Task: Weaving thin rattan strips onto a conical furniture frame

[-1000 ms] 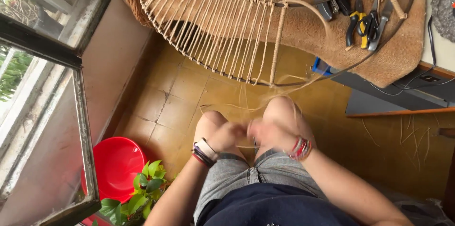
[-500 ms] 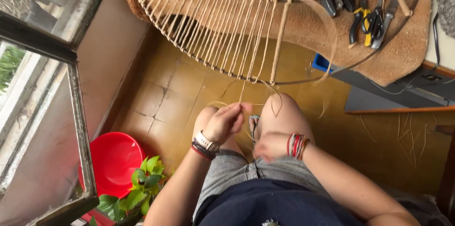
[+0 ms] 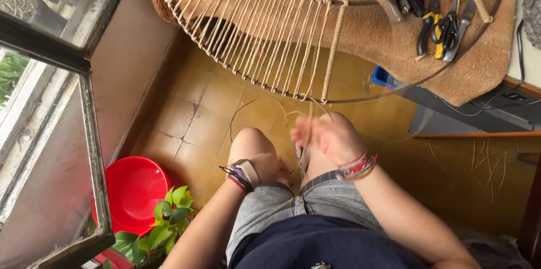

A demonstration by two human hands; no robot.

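My right hand (image 3: 328,136), blurred and with red bracelets at the wrist, is closed on a thin tan cord strand (image 3: 310,115) just above my knees. The strand rises to the rim of a round wire frame (image 3: 265,26) strung with many tan cords, which hangs over my lap. My left hand (image 3: 269,168), with a watch and dark bands at the wrist, rests on my left thigh with its fingers curled down between my legs and hidden. A loose loop of strand (image 3: 241,112) curves over the yellow floor tiles by my left knee.
Yellow-handled pliers (image 3: 435,25) and other hand tools lie on a brown mat (image 3: 394,54) at the upper right. A red bowl (image 3: 132,190) and a green plant (image 3: 166,224) stand on the floor left. An open window frame (image 3: 90,128) lines the left side.
My right hand has risen and shifted toward the frame's rim, pulling the strand up. My left hand has dropped lower onto my thigh. The view has tilted slightly.
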